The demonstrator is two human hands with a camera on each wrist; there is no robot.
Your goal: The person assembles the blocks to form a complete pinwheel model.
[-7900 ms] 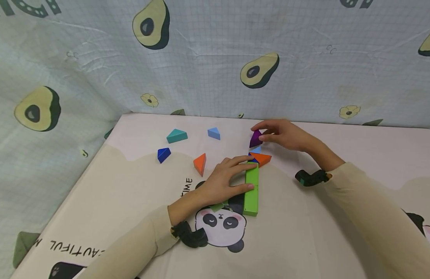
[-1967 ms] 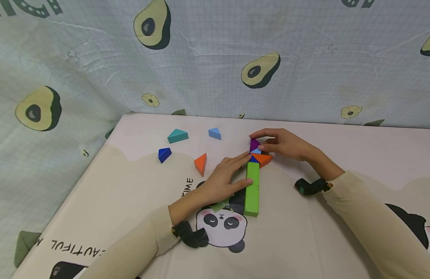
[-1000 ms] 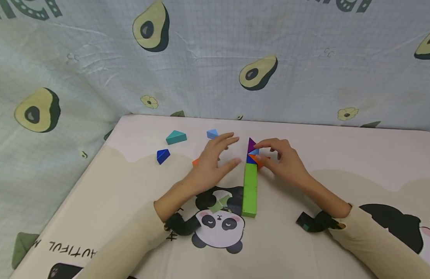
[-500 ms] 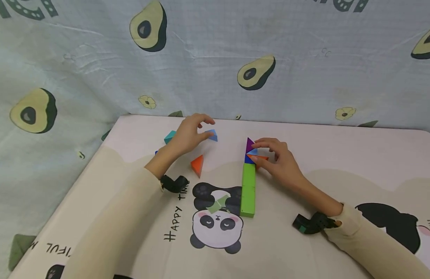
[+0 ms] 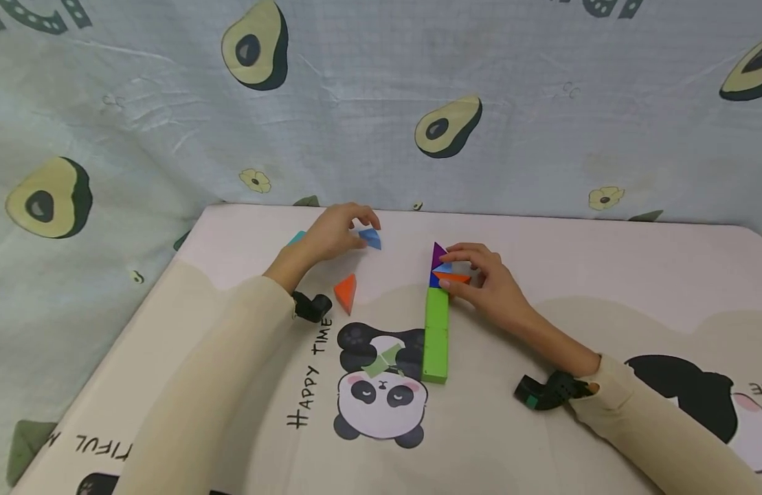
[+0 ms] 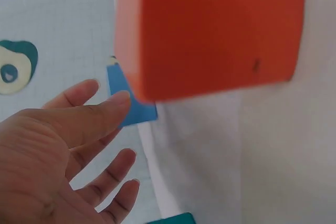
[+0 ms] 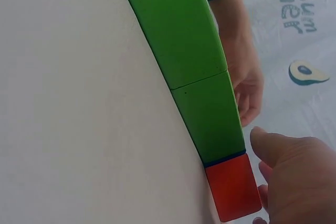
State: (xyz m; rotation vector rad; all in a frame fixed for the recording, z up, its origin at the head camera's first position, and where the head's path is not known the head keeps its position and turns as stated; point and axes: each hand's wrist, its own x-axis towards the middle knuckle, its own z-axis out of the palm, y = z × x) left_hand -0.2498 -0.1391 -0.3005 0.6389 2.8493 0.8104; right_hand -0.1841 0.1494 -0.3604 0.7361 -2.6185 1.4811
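Observation:
My left hand (image 5: 331, 235) pinches a light blue triangular block (image 5: 371, 238) near the table's far edge; in the left wrist view the thumb lies on its face. My right hand (image 5: 498, 282) has thumb and fingers curled round an orange triangular block (image 5: 456, 278) at the head of a row of blocks. Beside the fingertips in that row are a purple triangle (image 5: 438, 254), a second light blue triangle (image 5: 445, 267) and a dark blue one (image 5: 434, 280). Two green blocks (image 5: 435, 350) continue it end to end toward me. The right wrist view shows their seam.
A loose orange triangular block (image 5: 345, 293) lies left of the row. Part of a teal block (image 5: 297, 237) shows behind my left hand. The table's cloth has a printed panda (image 5: 381, 405), and an avocado-print curtain (image 5: 356, 137) hangs behind the far edge.
The left hand left the row, moved to the far left and took the light blue block, which is now tilted. My right hand pushed the purple triangle against the row, then shifted down to the orange block.

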